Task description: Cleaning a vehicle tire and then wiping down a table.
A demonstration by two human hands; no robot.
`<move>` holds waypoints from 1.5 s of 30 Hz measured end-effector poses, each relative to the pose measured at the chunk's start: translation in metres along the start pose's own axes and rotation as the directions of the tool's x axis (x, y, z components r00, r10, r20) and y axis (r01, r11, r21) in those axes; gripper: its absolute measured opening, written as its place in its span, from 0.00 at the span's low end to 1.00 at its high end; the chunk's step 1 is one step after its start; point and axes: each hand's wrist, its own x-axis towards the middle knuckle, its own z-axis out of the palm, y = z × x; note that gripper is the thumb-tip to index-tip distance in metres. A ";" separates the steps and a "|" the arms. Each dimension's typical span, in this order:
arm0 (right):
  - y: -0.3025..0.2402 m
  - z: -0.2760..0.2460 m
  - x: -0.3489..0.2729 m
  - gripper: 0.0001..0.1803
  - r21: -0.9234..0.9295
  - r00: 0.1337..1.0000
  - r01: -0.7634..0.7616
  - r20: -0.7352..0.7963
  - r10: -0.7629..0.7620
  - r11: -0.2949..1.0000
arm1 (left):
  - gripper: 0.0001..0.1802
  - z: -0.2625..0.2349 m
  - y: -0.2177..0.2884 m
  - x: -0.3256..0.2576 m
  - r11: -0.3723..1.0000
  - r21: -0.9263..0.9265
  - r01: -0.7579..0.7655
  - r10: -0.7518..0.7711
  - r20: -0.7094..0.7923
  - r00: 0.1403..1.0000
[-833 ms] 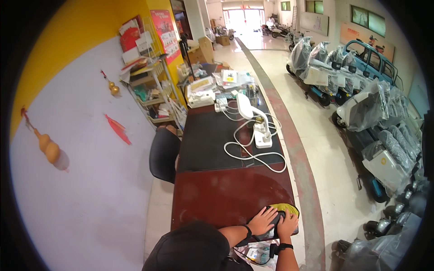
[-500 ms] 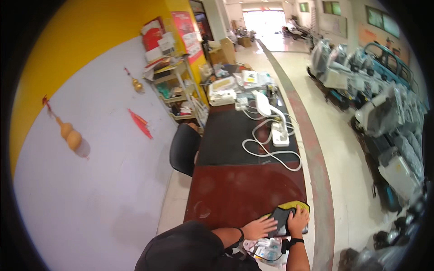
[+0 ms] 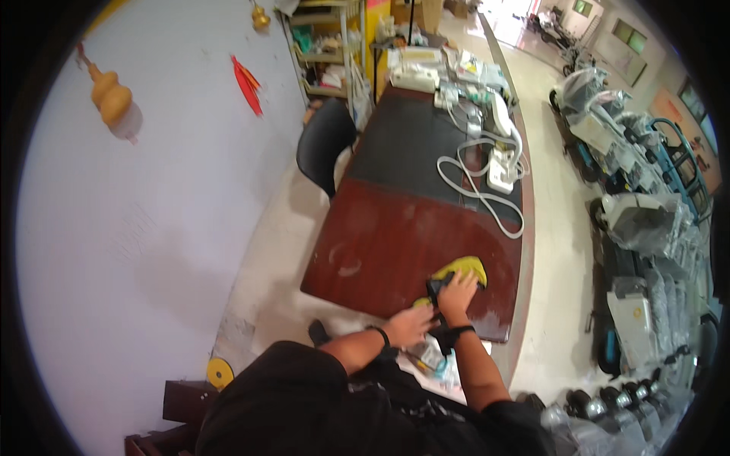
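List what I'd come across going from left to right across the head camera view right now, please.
Large gourd, red hanging ornament, black chair, left hand, right hand, white lamp, blue vehicle.

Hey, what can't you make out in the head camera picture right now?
Yellow-and-black item: head view, partly covered by the right hand.
Left hand: head view, fingers blurred; contact with the item unclear.
Shelf: head view, top cut off by the upper edge.
Distant doorway: head view, washed out by glare.
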 end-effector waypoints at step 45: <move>-0.362 0.067 0.128 0.48 -0.195 0.910 -0.366 0.127 0.394 0.910 | 0.36 -0.002 -0.395 -0.162 0.975 -0.141 -0.170 0.145 -0.173 0.974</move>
